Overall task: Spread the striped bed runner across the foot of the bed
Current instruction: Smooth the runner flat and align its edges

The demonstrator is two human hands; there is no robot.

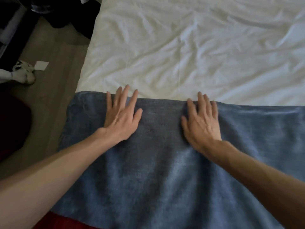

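A blue-grey bed runner [161, 171] lies flat across the near end of the bed, over the white sheet [189, 52]; its stripes are faint. The runner's far edge runs straight from the left bed corner to the right frame edge. My left hand [122, 116] presses flat on the runner near that far edge, fingers straight and spread, fingertips reaching the sheet. My right hand [201, 119] also lies flat on the runner, fingers straight, tips at the far edge. Neither hand holds anything.
Wooden floor [49, 90] runs along the bed's left side. A white shoe [24, 72] and a small white paper [42, 65] lie there, beside dark furniture [11, 28]. Dark clothing [72, 19] lies near the bed's far left. A red cloth [66, 220] shows below the runner.
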